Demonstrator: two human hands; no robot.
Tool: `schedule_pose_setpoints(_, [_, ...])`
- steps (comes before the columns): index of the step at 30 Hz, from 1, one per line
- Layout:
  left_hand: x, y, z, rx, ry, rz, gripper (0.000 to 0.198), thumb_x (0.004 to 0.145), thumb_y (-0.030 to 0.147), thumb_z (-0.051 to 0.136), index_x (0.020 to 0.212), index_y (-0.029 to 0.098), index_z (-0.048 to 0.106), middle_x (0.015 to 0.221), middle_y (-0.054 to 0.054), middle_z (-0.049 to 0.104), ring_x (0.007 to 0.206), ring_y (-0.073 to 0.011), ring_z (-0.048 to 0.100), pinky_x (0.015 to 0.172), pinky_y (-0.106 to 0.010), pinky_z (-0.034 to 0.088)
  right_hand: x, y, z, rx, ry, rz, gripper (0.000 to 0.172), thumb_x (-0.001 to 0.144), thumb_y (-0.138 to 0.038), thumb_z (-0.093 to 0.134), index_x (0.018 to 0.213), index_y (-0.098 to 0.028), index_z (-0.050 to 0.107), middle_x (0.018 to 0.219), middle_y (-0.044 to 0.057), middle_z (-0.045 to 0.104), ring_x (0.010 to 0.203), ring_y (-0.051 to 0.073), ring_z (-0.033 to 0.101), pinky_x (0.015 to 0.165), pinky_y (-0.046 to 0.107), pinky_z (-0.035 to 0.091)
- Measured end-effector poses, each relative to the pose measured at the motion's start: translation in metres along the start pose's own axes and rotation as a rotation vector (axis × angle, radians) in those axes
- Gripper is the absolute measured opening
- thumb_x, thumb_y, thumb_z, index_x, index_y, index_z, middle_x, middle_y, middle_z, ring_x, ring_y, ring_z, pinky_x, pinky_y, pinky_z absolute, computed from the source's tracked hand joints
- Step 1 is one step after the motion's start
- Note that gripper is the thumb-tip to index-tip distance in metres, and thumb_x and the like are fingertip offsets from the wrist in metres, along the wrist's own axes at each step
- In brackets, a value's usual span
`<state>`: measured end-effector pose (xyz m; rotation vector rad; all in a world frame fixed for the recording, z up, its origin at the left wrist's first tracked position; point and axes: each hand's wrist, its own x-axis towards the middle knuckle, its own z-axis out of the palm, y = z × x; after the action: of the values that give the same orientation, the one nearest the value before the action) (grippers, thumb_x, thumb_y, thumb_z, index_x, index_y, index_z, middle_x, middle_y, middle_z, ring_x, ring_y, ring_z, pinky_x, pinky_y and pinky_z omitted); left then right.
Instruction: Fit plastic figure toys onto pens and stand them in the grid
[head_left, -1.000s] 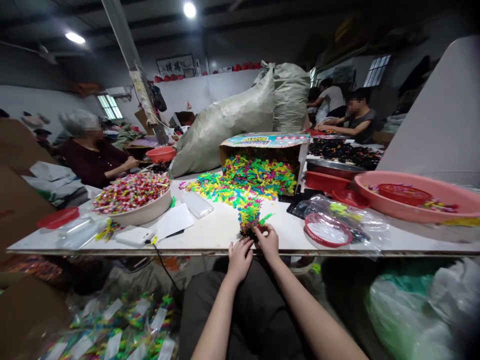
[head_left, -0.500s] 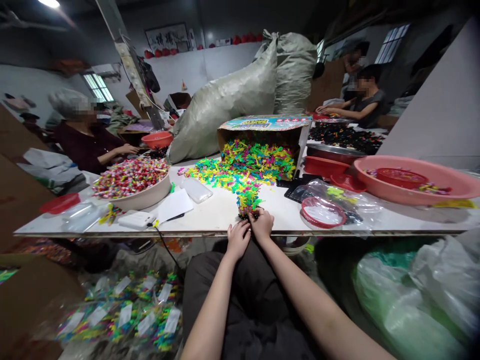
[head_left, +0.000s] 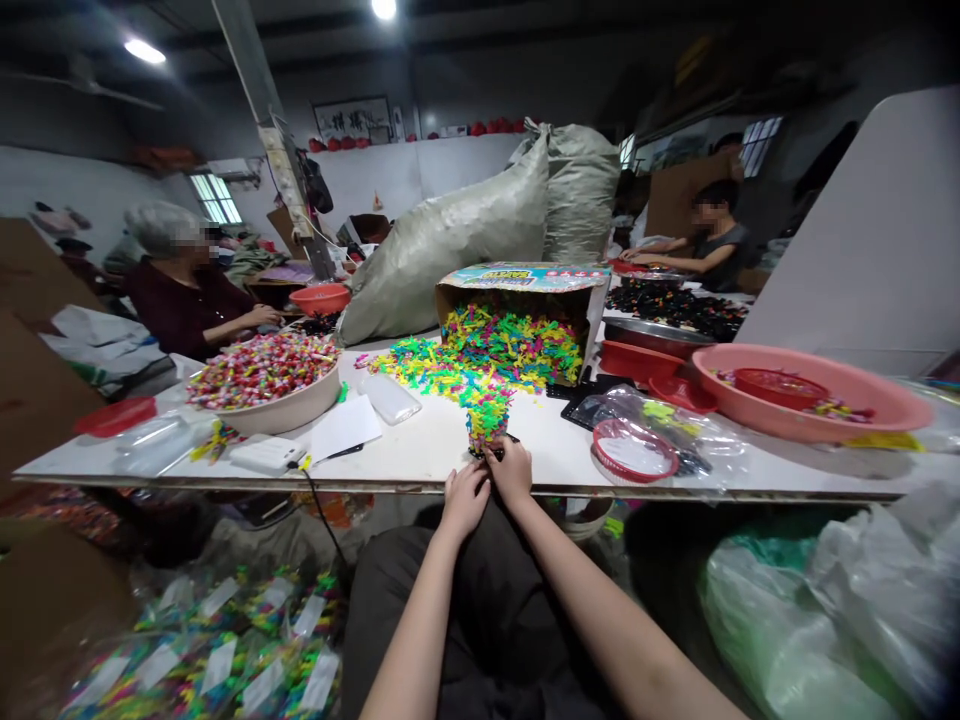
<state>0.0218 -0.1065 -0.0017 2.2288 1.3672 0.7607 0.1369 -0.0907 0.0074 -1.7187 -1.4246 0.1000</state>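
At the front edge of the table, my right hand [head_left: 511, 472] is closed in a pinch at a small dark piece whose kind I cannot make out. Close beside it on the left, my left hand [head_left: 466, 497] has curled fingers by the same spot, and its fingertips are partly hidden. Just beyond both hands stands a heap of small green, yellow, blue and pink plastic pieces [head_left: 487, 412], with something black at its base. This heap runs back to a cardboard box [head_left: 525, 276] lying on its side, filled with the same pieces.
On the left stands a white basin [head_left: 289, 408] full of small wrapped-looking pieces, near a white box [head_left: 266, 453] with a cable. To the right are a red basket [head_left: 634, 470] and a pink basin [head_left: 795, 420]. Large sacks [head_left: 450, 240] rise behind. Two people sit farther off.
My view has tilted up, so the table and hands sit lower in the picture. Both hands remain together at the table edge, with only slight finger movement.
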Motion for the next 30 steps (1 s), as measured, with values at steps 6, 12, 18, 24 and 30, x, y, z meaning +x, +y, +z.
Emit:
schedule_pose_setpoints(6, [0.018, -0.008, -0.015, 0.034, 0.158, -0.182, 0.023, 0.081, 0.02, 0.04, 0.084, 0.025, 0.062, 0.106, -0.001, 0.062, 0.105, -0.0176, 0.05, 0.101, -0.05, 0.011, 0.006, -0.001, 0.009, 0.165, -0.184, -0.082, 0.027, 0.077, -0.018, 0.047, 0.1, -0.017, 0.06, 0.092, 0.006, 0.064, 0.087, 0.018, 0.054, 0.078, 0.027, 0.041])
schedule_pose_setpoints(12, [0.041, -0.02, -0.028, 0.041, 0.337, -0.277, 0.019, 0.078, 0.026, 0.048, 0.091, 0.021, 0.061, 0.092, -0.003, 0.065, 0.091, -0.0172, 0.056, 0.089, -0.034, 0.033, 0.005, -0.016, 0.018, 0.256, -0.351, -0.113, 0.039, 0.076, -0.018, 0.043, 0.113, -0.016, 0.056, 0.091, 0.008, 0.064, 0.085, 0.02, 0.056, 0.078, 0.029, 0.043])
schedule_pose_setpoints(18, [0.053, -0.024, -0.022, -0.03, 0.376, -0.288, 0.018, 0.078, 0.033, 0.052, 0.088, 0.021, 0.06, 0.088, -0.002, 0.064, 0.084, -0.0161, 0.057, 0.074, -0.026, 0.038, 0.014, -0.022, 0.006, 0.309, -0.28, -0.09, 0.031, 0.081, -0.025, 0.037, 0.098, -0.019, 0.062, 0.094, 0.005, 0.065, 0.084, 0.018, 0.058, 0.075, 0.028, 0.043])
schedule_pose_setpoints(24, [0.054, -0.024, -0.016, 0.099, 0.387, -0.38, 0.026, 0.08, 0.039, 0.047, 0.081, 0.018, 0.062, 0.079, -0.006, 0.063, 0.079, -0.0194, 0.057, 0.07, -0.028, 0.036, 0.032, -0.039, 0.006, -0.044, -0.085, -0.189, 0.027, 0.081, -0.034, 0.043, 0.082, -0.017, 0.064, 0.074, 0.006, 0.064, 0.073, 0.019, 0.054, 0.074, 0.031, 0.034])
schedule_pose_setpoints(30, [0.051, -0.023, -0.016, 0.093, 0.332, -0.42, 0.027, 0.083, 0.037, 0.043, 0.082, 0.018, 0.062, 0.08, -0.005, 0.063, 0.076, -0.0174, 0.057, 0.062, -0.025, 0.037, 0.031, -0.046, 0.019, -0.196, 0.025, -0.179, 0.028, 0.081, -0.036, 0.044, 0.074, -0.018, 0.064, 0.065, 0.002, 0.062, 0.069, 0.017, 0.053, 0.073, 0.032, 0.029])
